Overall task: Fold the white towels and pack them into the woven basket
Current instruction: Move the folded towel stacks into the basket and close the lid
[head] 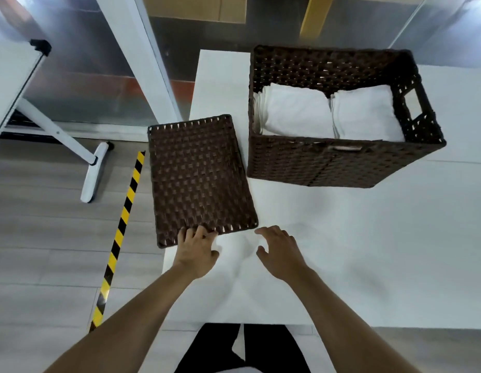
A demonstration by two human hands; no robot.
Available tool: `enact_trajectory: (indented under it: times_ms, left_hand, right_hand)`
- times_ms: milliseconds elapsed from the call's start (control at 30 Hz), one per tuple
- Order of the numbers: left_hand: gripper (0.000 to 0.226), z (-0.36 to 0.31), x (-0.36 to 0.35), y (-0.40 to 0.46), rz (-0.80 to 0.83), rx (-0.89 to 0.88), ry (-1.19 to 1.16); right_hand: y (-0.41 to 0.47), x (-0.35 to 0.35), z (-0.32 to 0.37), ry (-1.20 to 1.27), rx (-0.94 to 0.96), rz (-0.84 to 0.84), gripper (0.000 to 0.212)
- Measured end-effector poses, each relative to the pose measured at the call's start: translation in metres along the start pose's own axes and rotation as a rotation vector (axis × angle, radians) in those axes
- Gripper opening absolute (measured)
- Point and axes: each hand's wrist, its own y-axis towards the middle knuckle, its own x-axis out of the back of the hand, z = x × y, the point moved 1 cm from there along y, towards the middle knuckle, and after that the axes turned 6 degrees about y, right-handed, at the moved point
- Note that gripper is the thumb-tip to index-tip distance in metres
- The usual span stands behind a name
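Observation:
A dark brown woven basket [328,165] stands on the white table [368,238] at the back right. Inside it lie two folded white towels side by side, one at the left [296,111] and one at the right [367,111]. A flat woven lid [199,176] lies to the basket's left, overhanging the table's left edge. My left hand [197,251] rests on the lid's near edge, fingers curled over it. My right hand [279,251] hovers over the table just right of the lid's near corner, fingers apart and holding nothing.
A whiteboard stand with a white leg [92,173] is on the floor at left. Yellow-and-black tape [121,227] runs along the floor beside the table. A glass wall with a white frame [142,57] stands behind.

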Motion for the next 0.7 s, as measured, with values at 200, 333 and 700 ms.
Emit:
enact_trajectory:
  times_ms: [200,333,700]
  left_hand:
    - [0.055,-0.036,-0.034,-0.038,-0.039,-0.109,0.017]
    - [0.062,-0.068,-0.044,-0.052,0.088,-0.248,0.026]
    - [0.057,-0.142,-0.042,-0.045,0.383,-0.483,-0.174]
  right_hand:
    - [-0.029,-0.018,-0.017,0.007,-0.055,0.022,0.046]
    - [-0.050,-0.024,-0.036,0.003,-0.110,0.022,0.048]
    - [-0.086,-0.017,-0.085,0.065,-0.162,0.000,0.044]
